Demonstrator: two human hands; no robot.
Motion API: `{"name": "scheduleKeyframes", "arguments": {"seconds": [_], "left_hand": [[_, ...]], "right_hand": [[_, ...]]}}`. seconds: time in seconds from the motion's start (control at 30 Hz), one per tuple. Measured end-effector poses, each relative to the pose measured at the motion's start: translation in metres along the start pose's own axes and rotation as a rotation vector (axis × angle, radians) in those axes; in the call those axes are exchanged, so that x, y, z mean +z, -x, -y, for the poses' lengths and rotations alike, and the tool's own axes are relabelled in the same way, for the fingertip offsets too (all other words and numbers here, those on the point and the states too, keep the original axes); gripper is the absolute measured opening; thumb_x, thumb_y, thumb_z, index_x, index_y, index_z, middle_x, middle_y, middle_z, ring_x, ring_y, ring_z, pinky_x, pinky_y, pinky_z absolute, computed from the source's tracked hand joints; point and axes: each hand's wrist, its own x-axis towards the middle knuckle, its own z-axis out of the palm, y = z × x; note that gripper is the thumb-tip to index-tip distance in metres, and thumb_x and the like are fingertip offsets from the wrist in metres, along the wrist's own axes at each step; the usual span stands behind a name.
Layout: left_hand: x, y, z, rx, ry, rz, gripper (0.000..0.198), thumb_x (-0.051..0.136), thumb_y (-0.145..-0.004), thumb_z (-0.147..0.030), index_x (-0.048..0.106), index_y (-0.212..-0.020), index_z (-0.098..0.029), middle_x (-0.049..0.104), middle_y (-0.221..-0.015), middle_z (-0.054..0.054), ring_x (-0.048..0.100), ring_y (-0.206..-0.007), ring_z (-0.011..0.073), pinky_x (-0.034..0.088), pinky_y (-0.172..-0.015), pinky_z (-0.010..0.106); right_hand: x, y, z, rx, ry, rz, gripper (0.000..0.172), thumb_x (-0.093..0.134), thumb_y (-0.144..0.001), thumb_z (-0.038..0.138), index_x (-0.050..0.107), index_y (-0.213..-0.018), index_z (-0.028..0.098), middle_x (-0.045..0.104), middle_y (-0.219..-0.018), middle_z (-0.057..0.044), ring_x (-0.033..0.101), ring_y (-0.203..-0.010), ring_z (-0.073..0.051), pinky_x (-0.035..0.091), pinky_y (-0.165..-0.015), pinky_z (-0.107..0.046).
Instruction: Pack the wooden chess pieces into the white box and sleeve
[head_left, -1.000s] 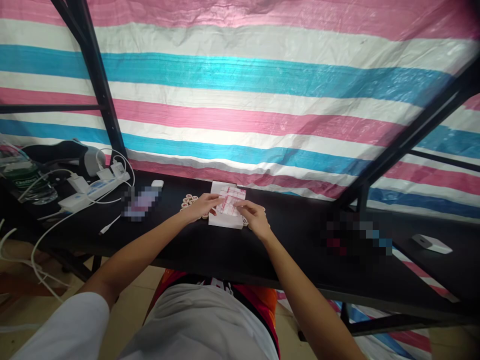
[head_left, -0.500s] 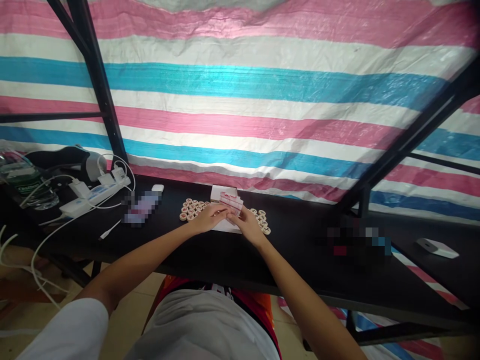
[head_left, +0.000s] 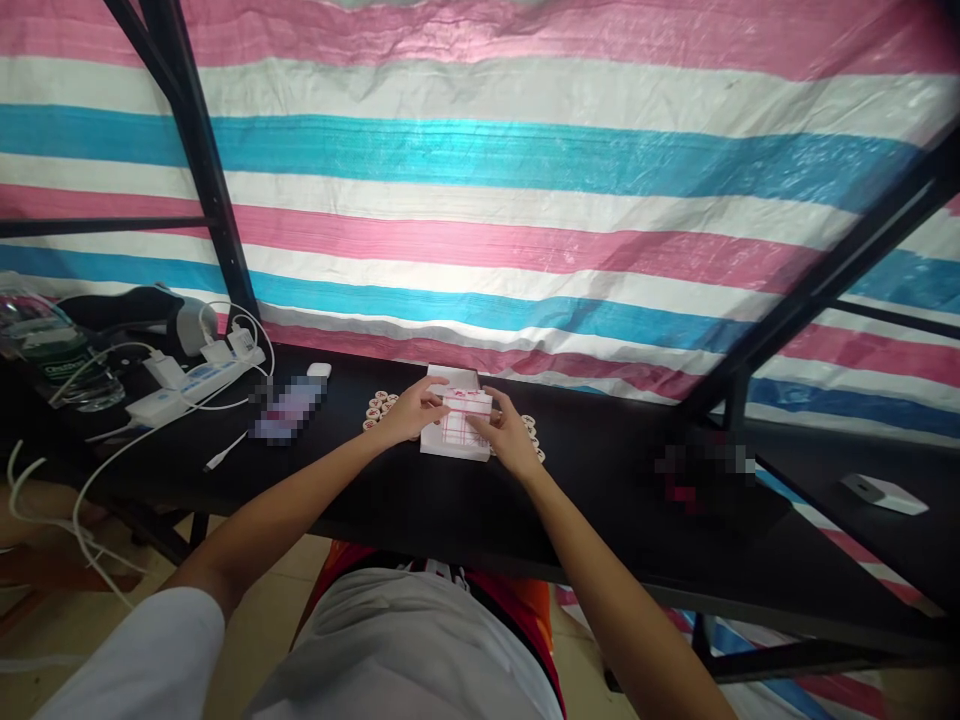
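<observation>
Paper (head_left: 465, 426) printed with red lines is being held over a white box (head_left: 433, 442) in the head view. The left hand (head_left: 413, 410) is pinching its left edge; the right hand (head_left: 508, 432) is pinching its right side, thumb on top. Black tabletop (head_left: 457, 505) is stretching from the box to the near edge. A green bottle label (head_left: 64, 362) and round pieces (head_left: 377, 408) are showing writing too blurred to read.
</observation>
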Motion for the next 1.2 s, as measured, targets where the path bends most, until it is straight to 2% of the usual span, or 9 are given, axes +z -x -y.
{"name": "scheduleKeyframes", "arguments": {"seconds": [0.1,0.27,0.43,0.57,0.7,0.8,0.93,1.07,1.2], "left_hand": [[-0.001,0.002,-0.001,-0.003,-0.192,-0.045,0.038,0.058,-0.078,-0.029,0.050,-0.115,-0.023,0.065,-0.078,-0.001,0.059,-0.068,0.0132,0.044,-0.064,0.023],[0.000,0.004,0.000,0.010,-0.475,-0.032,0.039,0.055,-0.080,-0.027,0.047,-0.118,-0.024,0.066,-0.076,-0.003,0.060,-0.067,0.0154,0.042,-0.063,0.024],[0.000,-0.003,0.013,0.099,-0.689,0.014,0.038,0.052,-0.085,-0.030,0.048,-0.122,-0.021,0.066,-0.091,0.003,0.059,-0.087,0.0203,0.043,-0.077,0.030],[-0.007,-0.009,0.023,0.241,-0.856,0.036,0.026,0.051,-0.086,-0.032,0.061,-0.107,-0.019,0.061,-0.101,0.007,0.053,-0.097,0.0223,0.040,-0.086,0.034],[-0.010,-0.008,0.017,0.362,-0.819,0.168,0.021,0.048,-0.088,-0.027,0.068,-0.094,-0.020,0.062,-0.094,0.004,0.054,-0.092,0.0179,0.040,-0.086,0.028],[-0.006,-0.003,0.009,0.407,-0.815,0.235,0.021,0.050,-0.088,-0.027,0.069,-0.091,-0.020,0.064,-0.093,0.004,0.056,-0.090,0.0171,0.039,-0.085,0.028],[0.001,0.002,0.006,0.435,-0.833,0.299,0.022,0.050,-0.087,-0.028,0.070,-0.088,-0.020,0.065,-0.092,0.004,0.058,-0.089,0.0168,0.039,-0.085,0.027],[0.001,0.003,0.010,0.403,-0.828,0.369,0.027,0.046,-0.089,-0.030,0.070,-0.089,-0.019,0.067,-0.089,0.005,0.060,-0.082,0.0160,0.040,-0.080,0.025],[0.002,0.003,0.010,0.369,-0.780,0.382,0.038,0.041,-0.092,-0.042,0.071,-0.090,-0.018,0.068,-0.088,0.007,0.061,-0.084,0.0181,0.040,-0.081,0.026]], "right_hand": [[-0.001,0.001,-0.002,-0.083,0.256,-0.067,0.065,0.059,-0.076,0.035,0.035,-0.135,0.019,0.057,-0.067,0.004,0.055,-0.059,-0.014,0.047,-0.064,-0.030],[-0.003,-0.001,-0.011,-0.161,0.455,-0.055,0.056,0.054,-0.080,0.034,0.039,-0.132,0.020,0.060,-0.078,0.000,0.057,-0.068,-0.015,0.046,-0.067,-0.030],[-0.008,-0.007,-0.019,-0.217,0.666,-0.033,0.040,0.049,-0.082,0.032,0.052,-0.120,0.017,0.062,-0.085,-0.004,0.057,-0.071,-0.016,0.045,-0.072,-0.031],[-0.037,-0.018,-0.026,-0.238,0.811,-0.183,0.032,0.046,-0.081,0.025,0.062,-0.107,0.015,0.062,-0.090,-0.009,0.057,-0.083,-0.019,0.044,-0.081,-0.032],[-0.079,-0.024,-0.042,-0.051,0.950,-0.269,0.032,0.043,-0.079,0.015,0.069,-0.097,0.014,0.063,-0.093,-0.012,0.058,-0.085,-0.020,0.042,-0.086,-0.031],[-0.096,-0.025,-0.054,0.118,1.006,-0.190,0.033,0.042,-0.080,0.016,0.071,-0.095,0.016,0.064,-0.096,-0.011,0.059,-0.089,-0.019,0.041,-0.087,-0.029],[-0.099,-0.026,-0.060,0.224,1.016,-0.132,0.032,0.043,-0.083,0.028,0.072,-0.096,0.019,0.066,-0.099,-0.009,0.060,-0.091,-0.020,0.041,-0.081,-0.027],[-0.097,-0.025,-0.056,0.309,1.011,-0.182,0.037,0.045,-0.083,0.041,0.071,-0.096,0.019,0.067,-0.097,-0.010,0.060,-0.088,-0.022,0.042,-0.073,-0.028],[-0.096,-0.022,-0.052,0.356,1.019,-0.232,0.036,0.048,-0.081,0.043,0.069,-0.096,0.019,0.067,-0.097,-0.010,0.060,-0.090,-0.024,0.043,-0.072,-0.030]]}}
